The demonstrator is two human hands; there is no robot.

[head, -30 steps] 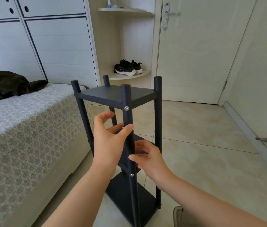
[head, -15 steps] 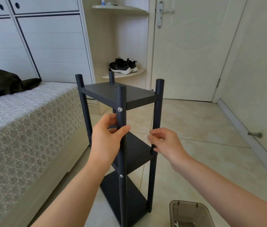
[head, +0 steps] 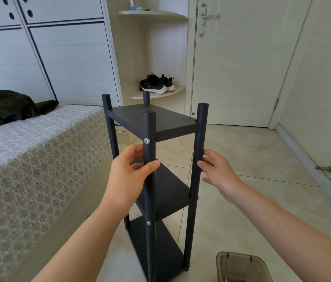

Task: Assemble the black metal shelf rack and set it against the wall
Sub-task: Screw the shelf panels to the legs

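Left hand (head: 128,176) wraps the near front post (head: 149,180), thumb across it, fingers curled behind. Right hand (head: 218,171) is half open, fingertips touching the right post (head: 199,151), not gripping. Black shelf rack (head: 160,125) stands upright on the tile floor (head: 252,180) between both hands, just beside the bed (head: 28,159). Three shelves, four posts, two visible screws.

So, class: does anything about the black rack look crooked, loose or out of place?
Nothing stands out. The rack stands upright, its three shelves look level, and screws show on the front post. The left hand grips that post; the right hand touches another.
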